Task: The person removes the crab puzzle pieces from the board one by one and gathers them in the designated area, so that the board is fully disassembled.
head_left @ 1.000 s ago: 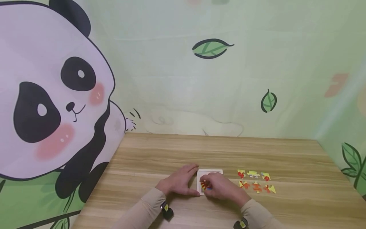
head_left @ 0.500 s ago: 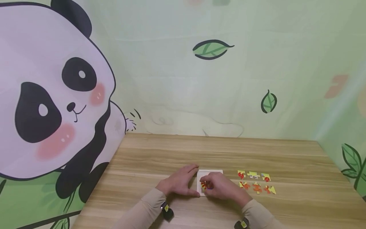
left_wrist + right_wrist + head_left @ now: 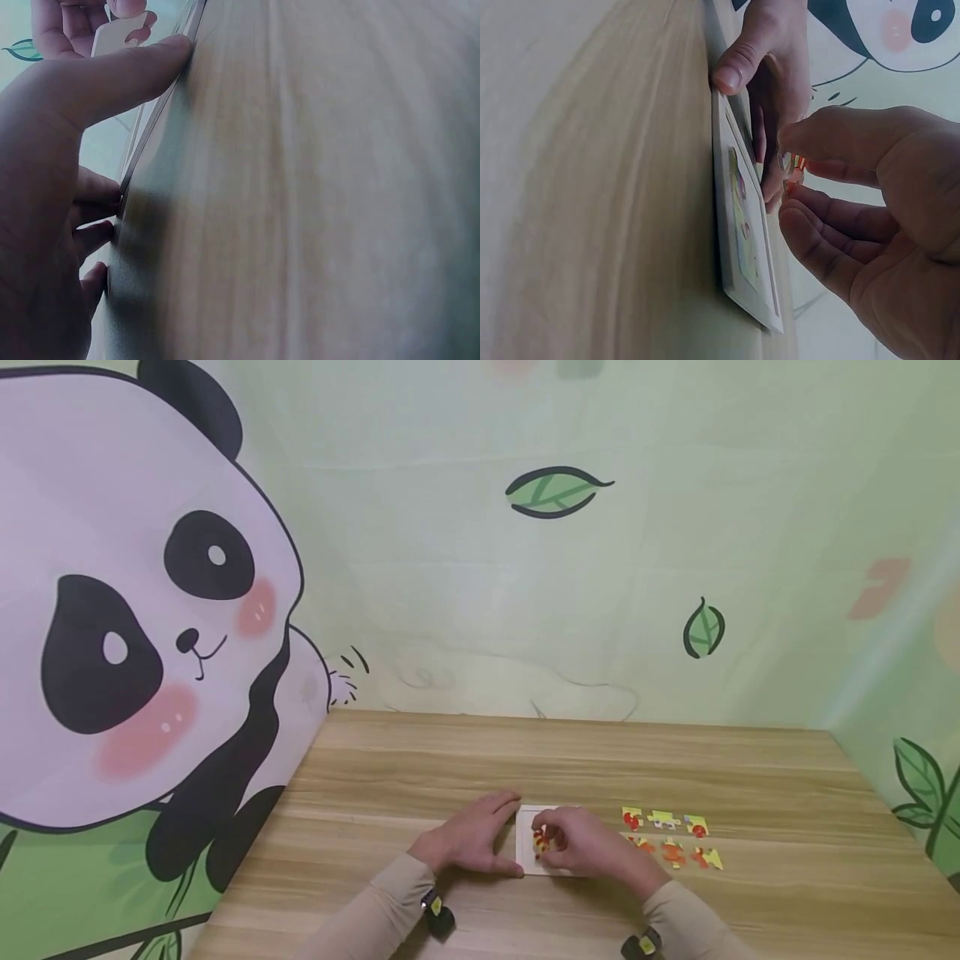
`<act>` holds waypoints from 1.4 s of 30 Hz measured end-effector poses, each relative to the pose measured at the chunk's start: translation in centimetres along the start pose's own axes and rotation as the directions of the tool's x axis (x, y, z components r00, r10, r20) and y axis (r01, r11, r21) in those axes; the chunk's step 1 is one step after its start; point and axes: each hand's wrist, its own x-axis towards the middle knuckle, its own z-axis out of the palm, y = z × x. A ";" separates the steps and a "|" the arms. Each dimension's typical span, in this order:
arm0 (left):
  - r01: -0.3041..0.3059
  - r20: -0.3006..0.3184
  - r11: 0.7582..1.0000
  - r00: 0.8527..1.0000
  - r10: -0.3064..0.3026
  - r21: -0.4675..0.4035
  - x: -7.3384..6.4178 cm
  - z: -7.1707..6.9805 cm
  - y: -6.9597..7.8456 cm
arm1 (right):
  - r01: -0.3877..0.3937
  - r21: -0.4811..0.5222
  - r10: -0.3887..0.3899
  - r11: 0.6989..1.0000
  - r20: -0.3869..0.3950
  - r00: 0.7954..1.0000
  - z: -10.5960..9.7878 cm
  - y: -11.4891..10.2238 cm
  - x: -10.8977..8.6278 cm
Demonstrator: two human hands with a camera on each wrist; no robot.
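Observation:
My left hand [image 3: 472,835] lies spread along the left side of a white puzzle tray [image 3: 527,865], thumb at the near corner and fingertips toward the far one. Just over the tray, my right hand [image 3: 583,845] pinches a red-and-yellow puzzle piece [image 3: 540,843] between thumb and fingers. From the right wrist, the piece [image 3: 796,163] appears tilted and apart from the tray [image 3: 731,259], partly covered by the fingertips. Colourful printed pieces [image 3: 742,225] lie inside the tray's rim. The left wrist view shows the pale back of the pinched piece [image 3: 112,37] beyond my left thumb.
To the right of the tray, several loose puzzle pieces [image 3: 673,852] in orange, red and yellow lie in two rows on the wooden table [image 3: 420,752]. My right forearm [image 3: 686,914] comes in close below them. Behind the table hangs a green panda-printed backdrop [image 3: 465,568].
My right hand has shifted slightly to the right with the puzzle piece, which shows more upright, and now overlaps part of the nearest loose piece. My left hand stays put.

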 end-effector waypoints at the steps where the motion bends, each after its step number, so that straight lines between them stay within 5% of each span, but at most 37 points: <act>1: 0.002 0.001 1.000 1.000 -0.002 0.000 0.0 0.0 0.0 | -0.002 0.000 0.002 1.000 0.000 1.000 -0.1 0.1 -0.1; 20: 0.003 0.001 1.000 1.000 -0.003 0.021 0.3 0.2 -0.1 | -0.078 -0.018 0.077 0.997 -0.037 0.996 -2.6 1.6 -2.4; 32: -0.008 -0.008 1.000 1.000 0.008 0.017 0.2 0.2 -0.1 | -0.042 -0.010 0.041 0.999 -0.082 0.996 -2.9 2.6 -3.8; 42: 0.000 -0.005 1.000 1.000 0.000 0.014 0.1 0.2 -0.2 | -0.125 -0.015 0.124 0.992 -0.082 0.989 -3.5 3.0 -4.9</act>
